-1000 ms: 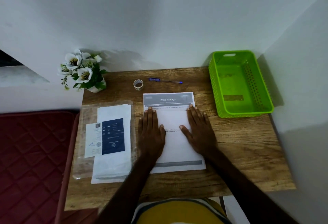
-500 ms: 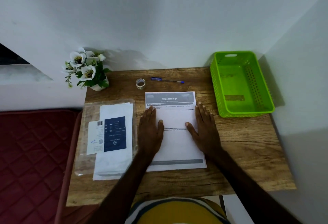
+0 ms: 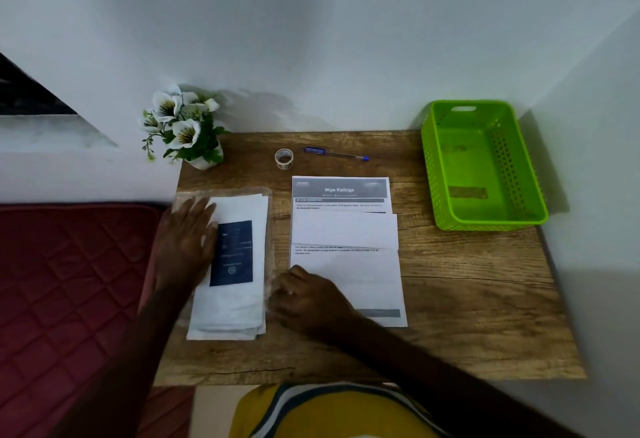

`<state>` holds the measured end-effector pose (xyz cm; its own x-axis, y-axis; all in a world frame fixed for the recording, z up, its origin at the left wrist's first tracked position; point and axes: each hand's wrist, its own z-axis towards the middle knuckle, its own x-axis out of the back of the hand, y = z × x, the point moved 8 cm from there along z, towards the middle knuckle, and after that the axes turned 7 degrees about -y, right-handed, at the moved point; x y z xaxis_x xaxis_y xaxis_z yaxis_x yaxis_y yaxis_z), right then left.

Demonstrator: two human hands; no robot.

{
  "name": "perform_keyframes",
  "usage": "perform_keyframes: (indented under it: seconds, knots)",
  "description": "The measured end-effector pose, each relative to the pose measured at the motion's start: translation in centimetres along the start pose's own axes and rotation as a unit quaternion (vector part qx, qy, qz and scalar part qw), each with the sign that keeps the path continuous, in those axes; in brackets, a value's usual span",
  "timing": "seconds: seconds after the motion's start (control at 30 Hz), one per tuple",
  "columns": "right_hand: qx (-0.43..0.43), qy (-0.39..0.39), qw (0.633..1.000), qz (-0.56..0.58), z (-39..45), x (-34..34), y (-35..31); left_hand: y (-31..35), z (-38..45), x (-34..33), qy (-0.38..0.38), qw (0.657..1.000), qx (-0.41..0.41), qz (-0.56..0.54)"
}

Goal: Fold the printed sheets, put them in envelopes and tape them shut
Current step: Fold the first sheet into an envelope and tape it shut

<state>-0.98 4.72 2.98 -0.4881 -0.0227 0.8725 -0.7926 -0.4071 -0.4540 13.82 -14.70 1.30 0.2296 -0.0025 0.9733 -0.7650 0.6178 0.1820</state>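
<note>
**Reaching for the envelopes**

Lying flat on the pack of envelopes (image 3: 230, 264), the left hand (image 3: 187, 240) has its fingers spread out and grasps nothing. The pack sits on the left side of the table (image 3: 467, 299). The right hand (image 3: 304, 295) rests at the near left corner of the printed sheet (image 3: 346, 250), fingers curled; I cannot tell if they grip anything. The sheet lies in the middle, partly folded. The tape roll (image 3: 284, 158) and pen (image 3: 336, 153) lie at the far edge.
</note>
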Motion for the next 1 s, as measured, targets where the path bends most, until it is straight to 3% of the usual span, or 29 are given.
perform_keyframes:
  seconds: [0.17,0.4,0.53,0.7,1.0]
  knots:
    - [0.064,-0.042,0.997,-0.012,1.2,-2.5,-1.9,-3.1,-1.8,0.6,0.029,0.999,0.030,0.028]
    - [0.098,-0.034,0.992,-0.072,1.3,-3.8,-2.6,-3.3,-3.0,0.6,0.007,0.999,0.045,0.027]
    - [0.077,-0.038,0.996,-0.038,1.5,-4.2,-2.8,-2.8,-3.0,0.1,-0.027,0.999,0.041,0.023]
    - [0.040,-0.002,0.999,0.005,1.9,-2.9,-3.3,-2.7,-3.2,-0.3,-0.061,0.997,0.045,0.003]
    - [0.104,0.068,0.990,-0.071,1.6,-1.8,-5.8,-3.0,-3.3,-0.5,-0.062,0.996,0.061,-0.012]
